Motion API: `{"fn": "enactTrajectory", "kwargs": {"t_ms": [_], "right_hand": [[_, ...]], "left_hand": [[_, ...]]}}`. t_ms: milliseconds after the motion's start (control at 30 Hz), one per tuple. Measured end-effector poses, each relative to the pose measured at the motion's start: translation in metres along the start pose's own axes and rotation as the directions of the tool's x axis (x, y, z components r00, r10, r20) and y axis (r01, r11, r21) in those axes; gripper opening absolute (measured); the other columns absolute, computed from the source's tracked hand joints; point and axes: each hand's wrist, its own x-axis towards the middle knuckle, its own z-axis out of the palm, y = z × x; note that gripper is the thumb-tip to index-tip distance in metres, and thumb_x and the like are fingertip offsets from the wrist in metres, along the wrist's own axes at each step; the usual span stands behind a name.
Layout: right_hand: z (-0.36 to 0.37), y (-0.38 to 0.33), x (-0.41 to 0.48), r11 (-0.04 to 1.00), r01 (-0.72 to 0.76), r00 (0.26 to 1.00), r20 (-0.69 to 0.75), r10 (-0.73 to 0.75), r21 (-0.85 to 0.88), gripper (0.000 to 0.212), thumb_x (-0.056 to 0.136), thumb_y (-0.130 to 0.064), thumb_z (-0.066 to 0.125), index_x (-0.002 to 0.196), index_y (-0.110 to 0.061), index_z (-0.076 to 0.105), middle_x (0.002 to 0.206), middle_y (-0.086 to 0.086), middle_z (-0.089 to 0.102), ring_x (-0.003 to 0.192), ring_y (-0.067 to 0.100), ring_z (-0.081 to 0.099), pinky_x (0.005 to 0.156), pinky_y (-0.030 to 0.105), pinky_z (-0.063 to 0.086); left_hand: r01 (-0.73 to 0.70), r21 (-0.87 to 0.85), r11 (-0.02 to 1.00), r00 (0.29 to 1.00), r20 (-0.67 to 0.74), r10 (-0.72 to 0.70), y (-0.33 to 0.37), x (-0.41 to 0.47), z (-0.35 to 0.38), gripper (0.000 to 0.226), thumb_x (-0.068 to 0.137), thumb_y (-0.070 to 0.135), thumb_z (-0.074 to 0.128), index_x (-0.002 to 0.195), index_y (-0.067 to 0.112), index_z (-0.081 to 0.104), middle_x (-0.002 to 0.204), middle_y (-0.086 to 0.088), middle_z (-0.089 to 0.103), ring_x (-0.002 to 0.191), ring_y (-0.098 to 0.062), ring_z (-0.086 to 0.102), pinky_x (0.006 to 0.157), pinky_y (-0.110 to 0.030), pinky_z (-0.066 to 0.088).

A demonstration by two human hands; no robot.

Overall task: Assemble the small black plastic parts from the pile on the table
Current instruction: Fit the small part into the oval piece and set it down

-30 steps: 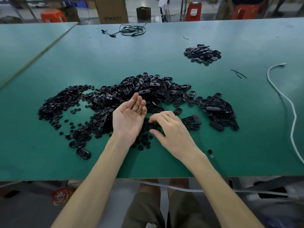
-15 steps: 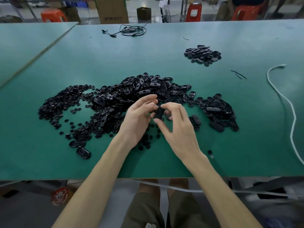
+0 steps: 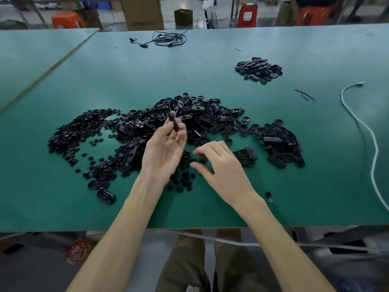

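**Black part held edge-on in the left hand above the pile**

The left hand (image 3: 166,148) was turned palm up over the near edge of the main pile (image 3: 195,114). One oval black part (image 3: 173,123) was pinched at its fingertips and was seen edge-on, raised clear of the parts beneath it.

The right hand (image 3: 224,166) was held palm down just beside the left, low over a scatter of small round pieces (image 3: 181,182). Its fingers were loosely bent, with the thumb apart from the forefinger. Nothing was seen between them, though the fingertips were blurred.

The main pile of oval shells was spread across the middle of the green table (image 3: 63,207). A flatter spread of small round parts (image 3: 80,131) was joined to its left side. A second, smaller heap of black parts (image 3: 259,69) was set well apart, farther back and to the right.

A white cable (image 3: 357,121) was laid along the right side of the table, and a black cable (image 3: 168,39) was coiled at the far edge. Two thin black strips (image 3: 305,94) were crossed between the far heap and the white cable. A cardboard box (image 3: 143,13) and an orange stool (image 3: 249,14) were seen on the floor beyond the table.
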Motion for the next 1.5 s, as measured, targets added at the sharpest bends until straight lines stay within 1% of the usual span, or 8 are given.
{"fn": "enactTrajectory", "kwargs": {"t_ms": [67,200,500,733,867,1067,1267,1500], "right_hand": [[0.002,0.001,0.0,0.998,0.056,0.996,0.074,-0.054,-0.022,0.026,0.097,-0.026,0.075,0.114,-0.007,0.074,0.111,0.002,0.07,0.111,0.027,0.059,0.098,0.04,0.051],[0.005,0.003,0.0,0.998,0.062,0.985,0.162,-0.056,-0.033,0.028,0.099,-0.03,0.071,0.119,-0.011,0.076,0.115,0.0,0.068,0.117,0.026,0.054,0.102,0.04,0.048],[0.003,0.003,0.0,0.999,0.049,0.991,0.127,-0.048,0.0,0.011,0.097,-0.021,0.073,0.097,-0.011,0.075,0.103,-0.002,0.066,0.106,0.024,0.051,0.098,0.024,0.039],[0.0,0.001,0.0,0.998,-0.005,0.989,0.149,-0.003,0.056,0.01,0.094,-0.016,0.075,0.091,-0.009,0.07,0.1,-0.002,0.064,0.107,0.022,0.049,0.1,0.025,0.04],[-0.002,-0.002,0.0,0.998,-0.021,0.998,0.063,0.018,0.061,0.009,0.093,-0.011,0.074,0.088,-0.007,0.068,0.094,0.0,0.064,0.103,0.024,0.051,0.095,0.03,0.045],[-0.007,-0.001,0.001,0.968,-0.18,0.974,-0.103,0.2,0.176,0.008,0.096,-0.015,0.073,0.091,-0.011,0.067,0.089,-0.01,0.065,0.093,0.015,0.054,0.082,0.028,0.047],[-0.01,-0.001,0.0,0.921,-0.212,0.911,-0.275,0.306,0.326,0.01,0.097,-0.016,0.07,0.094,-0.021,0.062,0.087,-0.017,0.06,0.082,0.008,0.059,0.071,0.013,0.044],[-0.011,0.003,0.001,0.882,-0.241,0.876,-0.301,0.378,0.404,0.017,0.096,-0.016,0.071,0.093,-0.029,0.06,0.087,-0.011,0.065,0.072,0.015,0.059,0.066,0.015,0.045]], "left_hand": [[-0.032,-0.088,0.996,0.999,-0.018,0.031,0.002,-0.001,0.002,0.019,0.091,-0.004,0.06,0.107,-0.005,0.069,0.097,-0.014,0.063,0.081,-0.021,0.065,0.067,-0.024,0.057],[-0.043,-0.055,0.998,0.998,-0.054,0.04,0.0,-0.002,0.004,0.019,0.094,-0.001,0.058,0.11,-0.003,0.067,0.097,-0.013,0.064,0.081,-0.02,0.066,0.067,-0.023,0.057],[-0.011,0.052,0.999,0.999,-0.046,0.014,-0.002,0.0,-0.004,0.024,0.094,0.001,0.06,0.116,0.001,0.067,0.101,-0.01,0.065,0.086,-0.018,0.067,0.076,-0.023,0.058],[-0.032,0.454,0.891,0.998,-0.036,0.055,-0.011,0.002,-0.011,0.038,0.093,0.005,0.065,0.131,0.006,0.066,0.108,0.0,0.07,0.093,-0.011,0.064,0.087,-0.022,0.056],[-0.055,0.613,0.788,0.998,0.002,0.067,-0.017,0.001,-0.008,0.039,0.089,0.004,0.068,0.127,0.008,0.071,0.121,-0.002,0.074,0.098,-0.009,0.069,0.09,-0.022,0.055],[-0.052,0.684,0.728,0.997,-0.007,0.077,-0.021,0.0,-0.007,0.04,0.085,0.0,0.072,0.125,0.005,0.072,0.107,-0.005,0.076,0.091,-0.015,0.07,0.089,-0.024,0.056],[-0.052,0.784,0.619,0.999,0.033,0.042,-0.025,-0.002,-0.008,0.035,0.093,-0.006,0.068,0.126,0.003,0.072,0.113,-0.01,0.076,0.097,-0.018,0.07,0.093,-0.028,0.057],[-0.051,0.855,0.517,0.999,0.053,0.01,-0.029,-0.005,-0.005,0.033,0.092,-0.002,0.071,0.124,0.007,0.073,0.108,-0.008,0.077,0.095,-0.017,0.07,0.093,-0.033,0.058]]}}
